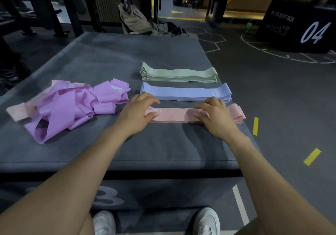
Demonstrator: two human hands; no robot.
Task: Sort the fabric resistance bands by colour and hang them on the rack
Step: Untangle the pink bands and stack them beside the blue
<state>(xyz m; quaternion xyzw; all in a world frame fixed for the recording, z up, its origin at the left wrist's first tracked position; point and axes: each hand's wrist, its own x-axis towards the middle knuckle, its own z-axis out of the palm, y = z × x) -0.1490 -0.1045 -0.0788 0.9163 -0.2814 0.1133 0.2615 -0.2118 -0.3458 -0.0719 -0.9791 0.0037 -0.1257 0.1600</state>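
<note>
I'm partway through the sorting, I'd say. The green bands (179, 74) lie in a neat stack at the far side, the blue bands (185, 93) are stacked just nearer, and I've begun a pink stack (174, 115) nearest me. My left hand (140, 113) rests on its left end, thumb and fingertips lightly curled and pressing it flat; my right hand (215, 116) presses the right part the same way, with the stack's far right end poking out beyond it. Neither hand grips anything, as far as I can tell. Still to sort: the tangled heap to my left, mostly purple bands (72, 107) with a few more pink bands (17, 113) mixed in. Nothing is hung yet, and I see no rack.

I'm working on a grey padded plyo box (109, 56), used as my table. Around it is dark gym flooring with white lines and yellow tape marks (255, 126), a black box marked 04 (298, 27) far right, and bags (134, 19) heaped on the floor beyond
</note>
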